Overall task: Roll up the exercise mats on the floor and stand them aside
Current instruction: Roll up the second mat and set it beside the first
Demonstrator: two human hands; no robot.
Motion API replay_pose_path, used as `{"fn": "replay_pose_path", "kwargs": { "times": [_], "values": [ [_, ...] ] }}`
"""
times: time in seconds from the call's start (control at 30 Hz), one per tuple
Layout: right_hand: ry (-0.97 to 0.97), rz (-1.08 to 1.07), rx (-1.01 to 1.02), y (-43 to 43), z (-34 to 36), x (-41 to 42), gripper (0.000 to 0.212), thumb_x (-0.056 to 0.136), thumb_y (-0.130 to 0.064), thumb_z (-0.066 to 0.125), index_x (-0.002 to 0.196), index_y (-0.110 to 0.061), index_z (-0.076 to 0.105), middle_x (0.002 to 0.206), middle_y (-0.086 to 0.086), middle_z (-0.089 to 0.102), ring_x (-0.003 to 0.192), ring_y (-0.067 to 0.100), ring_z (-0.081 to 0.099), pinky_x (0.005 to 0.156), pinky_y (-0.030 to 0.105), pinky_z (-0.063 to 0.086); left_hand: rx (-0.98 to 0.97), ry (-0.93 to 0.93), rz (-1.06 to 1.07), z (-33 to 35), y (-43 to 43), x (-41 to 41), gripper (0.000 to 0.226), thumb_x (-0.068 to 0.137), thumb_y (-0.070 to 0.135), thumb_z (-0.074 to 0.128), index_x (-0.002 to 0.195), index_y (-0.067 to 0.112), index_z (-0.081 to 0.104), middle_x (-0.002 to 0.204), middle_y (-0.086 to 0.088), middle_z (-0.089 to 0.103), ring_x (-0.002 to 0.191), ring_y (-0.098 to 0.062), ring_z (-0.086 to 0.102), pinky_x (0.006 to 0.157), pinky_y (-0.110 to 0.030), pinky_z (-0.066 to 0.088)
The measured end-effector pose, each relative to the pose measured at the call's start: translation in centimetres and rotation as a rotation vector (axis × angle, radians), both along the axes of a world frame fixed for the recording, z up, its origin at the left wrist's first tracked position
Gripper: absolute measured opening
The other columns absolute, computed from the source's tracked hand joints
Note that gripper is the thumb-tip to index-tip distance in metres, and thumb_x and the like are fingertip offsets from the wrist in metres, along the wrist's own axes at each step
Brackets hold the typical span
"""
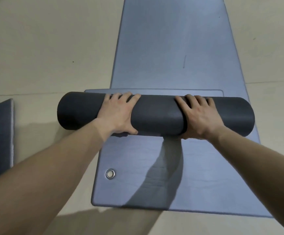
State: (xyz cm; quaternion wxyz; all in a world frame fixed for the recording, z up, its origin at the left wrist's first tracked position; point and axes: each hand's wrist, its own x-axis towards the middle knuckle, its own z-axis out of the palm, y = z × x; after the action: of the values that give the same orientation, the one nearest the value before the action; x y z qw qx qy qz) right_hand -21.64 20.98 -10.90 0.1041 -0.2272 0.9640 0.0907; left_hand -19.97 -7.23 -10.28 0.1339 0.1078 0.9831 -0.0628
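At mid-floor, found the dark rolled mat (156, 114) lying crosswise on a flat blue mat (171, 48), with ends toward 9 and 3 o'clock. Saw the left hand (119, 112) on its 9 o'clock half and the right hand (200, 116) on its 3 o'clock half, both gripping it with fingers curled over the far side and thumbs tucked against the near side. Noted a short flat tail (154, 92) at 12 o'clock of the rolled mat, seemingly not yet wound in. Noted also a metal eyelet (110, 174) at 7 o'clock, and another mat (0, 138) at 9 o'clock on the beige floor (44, 48). Judged the rolled mat soft, springy, light but bulky, likely to uncoil when released and to skew under uneven pushing. Judged a wide two-hand hold best for rolling, and a grip round the middle, pinning the loose edge, best for standing it up.
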Motion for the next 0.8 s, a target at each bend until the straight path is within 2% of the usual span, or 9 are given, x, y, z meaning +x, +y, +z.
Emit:
{"fn": "replay_pose_path", "kwargs": {
  "times": [0.1, 0.23, 0.33, 0.43, 0.5, 0.57, 0.63, 0.7, 0.8],
  "values": [
    [-0.035, 0.015, 0.022, -0.3, 1.5, 0.7, 0.128, 0.041, -0.072, 0.076, 0.15, -0.031, 0.023, 0.132, 0.007, 0.052, 0.113, 0.037, 0.055, 0.098, 0.052, 0.044, 0.001, -0.046, 0.01, 0.7, 0.6, 1.8, 0.129, 0.051, 0.083, 0.075, 0.155, 0.029, 0.02, 0.152, -0.002, 0.044, 0.13, -0.033, 0.05, 0.111, -0.054, 0.037],
    [-0.203, 0.05, 0.064, -0.2, 3.1, 7.1, 0.126, 0.042, -0.074, 0.072, 0.15, -0.03, 0.023, 0.129, 0.003, 0.055, 0.108, 0.035, 0.059, 0.092, 0.046, 0.048, 0.028, -0.207, -0.012, 2.2, 0.3, 7.8, 0.128, 0.05, 0.081, 0.074, 0.155, 0.033, 0.02, 0.15, 0.002, 0.046, 0.128, -0.03, 0.052, 0.105, -0.049, 0.039],
    [-0.333, 0.035, 0.047, -0.6, 4.0, 12.7, 0.123, 0.044, -0.077, 0.071, 0.148, -0.032, 0.023, 0.127, 0.0, 0.056, 0.106, 0.032, 0.059, 0.088, 0.044, 0.049, 0.076, -0.338, -0.044, 2.8, -0.5, 12.6, 0.126, 0.054, 0.08, 0.075, 0.156, 0.035, 0.017, 0.155, 0.006, 0.041, 0.136, -0.025, 0.045, 0.112, -0.049, 0.034],
    [-0.391, -0.041, 0.007, -1.8, 4.3, 16.1, 0.117, 0.047, -0.079, 0.071, 0.145, -0.035, 0.024, 0.124, -0.002, 0.057, 0.105, 0.03, 0.058, 0.083, 0.041, 0.051, 0.106, -0.364, -0.029, 3.6, -1.6, 14.3, 0.126, 0.059, 0.077, 0.078, 0.16, 0.037, 0.013, 0.166, 0.005, 0.026, 0.151, -0.024, 0.026, 0.124, -0.05, 0.016],
    [-0.418, -0.123, -0.036, -2.7, 4.7, 16.4, 0.111, 0.044, -0.08, 0.069, 0.139, -0.038, 0.03, 0.117, -0.004, 0.061, 0.103, 0.03, 0.061, 0.08, 0.039, 0.052, 0.102, -0.275, 0.118, 3.9, -2.6, 15.8, 0.124, 0.065, 0.075, 0.078, 0.161, 0.038, 0.009, 0.171, 0.002, 0.01, 0.157, -0.028, 0.008, 0.126, -0.055, 0.007],
    [-0.467, -0.191, -0.086, -4.4, 5.0, 16.7, 0.107, 0.04, -0.082, 0.069, 0.133, -0.038, 0.036, 0.112, -0.005, 0.064, 0.101, 0.029, 0.065, 0.079, 0.039, 0.052, 0.166, -0.111, 0.418, 4.0, -3.4, 18.8, 0.115, 0.076, 0.069, 0.074, 0.163, 0.035, 0.006, 0.172, -0.003, 0.001, 0.157, -0.034, 0.001, 0.125, -0.056, 0.011],
    [-0.505, -0.276, -0.154, -7.4, 4.8, 17.8, 0.104, 0.04, -0.084, 0.068, 0.128, -0.036, 0.038, 0.109, -0.004, 0.065, 0.099, 0.03, 0.066, 0.077, 0.038, 0.051, 0.334, -0.007, 0.689, 3.9, -3.2, 21.9, 0.098, 0.091, 0.056, 0.066, 0.163, 0.034, 0.004, 0.171, -0.01, 0.002, 0.155, -0.037, 0.01, 0.122, -0.051, 0.024],
    [-0.495, -0.339, -0.224, -11.5, 4.2, 19.2, 0.104, 0.044, -0.084, 0.068, 0.129, -0.032, 0.038, 0.111, 0.0, 0.066, 0.099, 0.031, 0.067, 0.076, 0.04, 0.051, 0.673, -0.067, 0.964, 3.4, -2.9, 23.0, 0.088, 0.099, 0.051, 0.058, 0.163, 0.039, -0.001, 0.169, -0.011, 0.016, 0.15, -0.034, 0.027, 0.117, -0.045, 0.032],
    [-0.489, -0.383, -0.309, -17.7, 3.4, 19.4, 0.104, 0.05, -0.084, 0.068, 0.131, -0.025, 0.039, 0.115, 0.003, 0.067, 0.101, 0.032, 0.068, 0.078, 0.041, 0.054, 1.062, -0.109, 1.14, 2.5, -4.8, 22.1, 0.099, 0.081, 0.068, 0.062, 0.156, 0.056, -0.003, 0.165, -0.002, 0.033, 0.146, -0.029, 0.04, 0.119, -0.046, 0.036]
  ]
}}
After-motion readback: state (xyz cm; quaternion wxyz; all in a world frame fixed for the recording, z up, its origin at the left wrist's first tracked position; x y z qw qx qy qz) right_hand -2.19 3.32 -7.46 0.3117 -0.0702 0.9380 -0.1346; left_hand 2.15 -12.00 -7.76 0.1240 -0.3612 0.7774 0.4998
